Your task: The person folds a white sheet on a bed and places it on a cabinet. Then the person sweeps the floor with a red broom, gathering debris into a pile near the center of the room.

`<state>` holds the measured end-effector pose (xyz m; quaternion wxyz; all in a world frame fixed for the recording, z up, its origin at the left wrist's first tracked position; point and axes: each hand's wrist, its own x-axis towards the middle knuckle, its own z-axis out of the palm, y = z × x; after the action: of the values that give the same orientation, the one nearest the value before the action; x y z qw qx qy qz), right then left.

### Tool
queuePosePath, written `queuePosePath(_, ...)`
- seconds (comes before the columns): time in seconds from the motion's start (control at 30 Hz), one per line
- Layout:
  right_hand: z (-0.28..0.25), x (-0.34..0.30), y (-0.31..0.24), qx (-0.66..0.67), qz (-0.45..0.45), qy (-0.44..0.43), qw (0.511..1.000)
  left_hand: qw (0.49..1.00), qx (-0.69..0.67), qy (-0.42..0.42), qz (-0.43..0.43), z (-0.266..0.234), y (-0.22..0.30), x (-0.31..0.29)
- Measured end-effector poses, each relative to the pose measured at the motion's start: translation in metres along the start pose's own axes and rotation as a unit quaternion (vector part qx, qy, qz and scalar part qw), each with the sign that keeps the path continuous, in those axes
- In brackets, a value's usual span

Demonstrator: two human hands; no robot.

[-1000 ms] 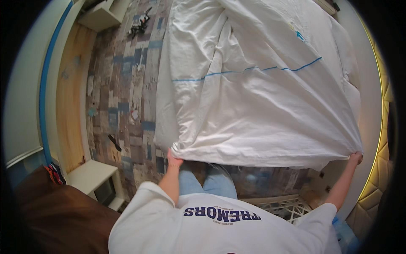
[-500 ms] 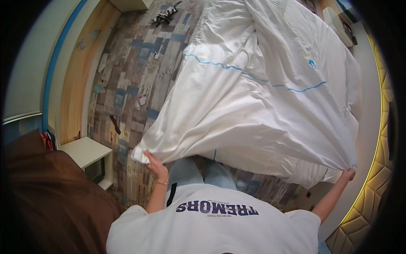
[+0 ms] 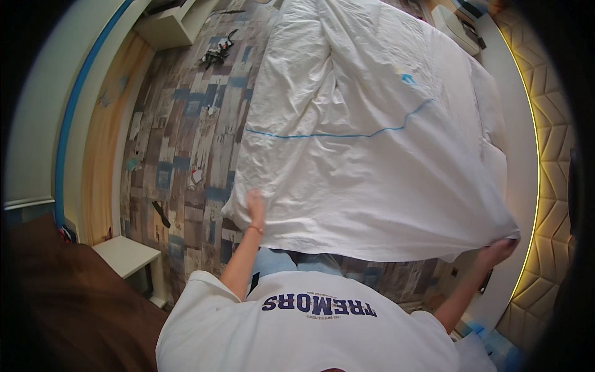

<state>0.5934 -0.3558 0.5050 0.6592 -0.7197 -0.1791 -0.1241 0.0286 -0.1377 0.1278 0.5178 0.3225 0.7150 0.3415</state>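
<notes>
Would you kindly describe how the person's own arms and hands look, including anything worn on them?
The left hand and right hand are both gloveless. The forearms are bare below the short, loose sleeves of a white T-shirt with dark lettering across the chest. A thin wristband circles the left wrist.

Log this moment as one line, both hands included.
left hand: over white cloth, blurred, contact unclear | right hand: holding cloth's right corner | cloth: wrinkled, blue stripe across
</notes>
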Motion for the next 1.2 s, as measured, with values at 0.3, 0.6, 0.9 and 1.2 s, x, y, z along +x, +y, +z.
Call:
queuePosePath(0.3,0.08,-0.314,-0.105,0.1,-0.039,-0.668,0.737,0.795,-0.128,-0.558,-0.198,0.077,0.246,-0.184)
queuePosePath(0.6,0.089,-0.358,-0.094,0.189,0.317,-0.744,0.556,0.89,-0.168,-0.374,-0.198,0.013,0.239,-0.168)
queuePosePath(0.9,0.159,-0.461,-0.107,0.178,0.419,-0.834,0.312,0.861,-0.241,-0.37,-0.252,-0.129,0.213,-0.07)
queuePosePath(1.2,0.138,-0.598,-0.012,0.197,0.283,-0.877,0.335,0.908,0.07,-0.334,-0.243,-0.157,0.057,-0.027)
